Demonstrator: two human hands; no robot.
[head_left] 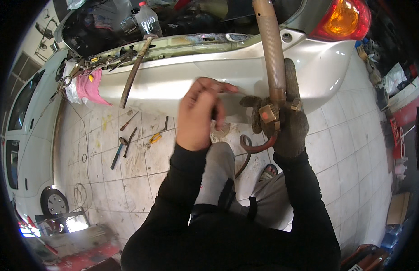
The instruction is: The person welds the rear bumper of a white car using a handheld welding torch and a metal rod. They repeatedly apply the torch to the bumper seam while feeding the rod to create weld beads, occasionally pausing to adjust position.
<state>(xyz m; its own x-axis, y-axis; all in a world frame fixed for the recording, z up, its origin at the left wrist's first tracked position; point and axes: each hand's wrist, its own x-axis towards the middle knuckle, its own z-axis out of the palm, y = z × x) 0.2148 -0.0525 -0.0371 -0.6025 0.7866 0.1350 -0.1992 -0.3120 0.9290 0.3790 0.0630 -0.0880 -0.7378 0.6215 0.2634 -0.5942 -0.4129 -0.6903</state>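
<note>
A clear plastic bottle (148, 20) with a red cap is seen standing upright in the open car boot, near the upper edge of the view. A flat brown cardboard box (398, 208) is seen leaning at the far right, low against the wall. Just below it, a blue and white package (389, 238) may be made out, though its shape is blurred there. No screens are seen.

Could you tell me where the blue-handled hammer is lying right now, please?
In the head view, the blue-handled hammer lies on the tiled floor at the person's left, beside a screwdriver, below the car's rear bumper.
</note>
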